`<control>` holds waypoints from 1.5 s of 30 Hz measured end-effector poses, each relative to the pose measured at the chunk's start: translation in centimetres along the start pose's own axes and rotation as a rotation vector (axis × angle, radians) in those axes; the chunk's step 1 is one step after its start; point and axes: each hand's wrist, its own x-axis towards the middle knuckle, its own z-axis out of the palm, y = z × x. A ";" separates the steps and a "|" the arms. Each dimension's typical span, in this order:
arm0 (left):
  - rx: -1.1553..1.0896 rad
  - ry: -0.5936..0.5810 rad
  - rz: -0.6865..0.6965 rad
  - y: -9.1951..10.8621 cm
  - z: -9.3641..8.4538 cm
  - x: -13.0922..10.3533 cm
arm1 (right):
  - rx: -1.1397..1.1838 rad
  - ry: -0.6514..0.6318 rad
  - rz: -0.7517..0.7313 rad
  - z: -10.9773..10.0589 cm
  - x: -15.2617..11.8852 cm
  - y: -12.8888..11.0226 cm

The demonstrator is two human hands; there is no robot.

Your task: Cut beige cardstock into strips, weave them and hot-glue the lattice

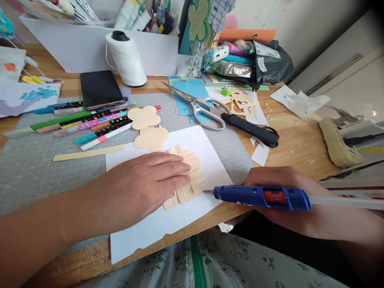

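My left hand (147, 184) lies flat, fingers stretched to the right, over a woven piece of tan paper strips (193, 168), hiding its left part. The piece rests on a white sheet (207, 148). My right hand (282, 180) is closed round a blue glue gun (255, 197) with a clear glue stick (339, 202) at its back. Its nozzle points left, close to the right edge of the strips. Two tan cloud-shaped cutouts (144, 117) lie above my left hand, and a loose tan strip (87, 153) lies to their left.
Pens (90, 124) and a black phone (100, 90) lie at the left on a grey cutting mat (30, 160). Behind stands a white thread spool (127, 60). Scissors (195, 106), a black-handled cutter (252, 128) and paper scraps (260, 154) lie towards the right.
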 end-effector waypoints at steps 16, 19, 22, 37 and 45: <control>-0.064 -0.019 -0.010 -0.2 0.2 0.1 | 0.066 0.082 0.005 1.0 0.8 -1.0; -0.055 -0.021 -0.058 -0.2 0.2 0.0 | 0.048 0.102 0.014 0.9 1.0 -1.2; -0.076 -0.018 -0.091 -0.1 0.0 0.0 | 0.078 0.120 0.010 1.0 1.0 -1.1; -0.070 -0.035 -0.045 -0.2 -0.2 0.0 | -0.046 0.098 0.032 1.2 1.0 -1.3; -0.082 -0.036 -0.060 -0.2 -0.2 0.1 | -0.112 0.087 0.063 1.4 1.0 -1.3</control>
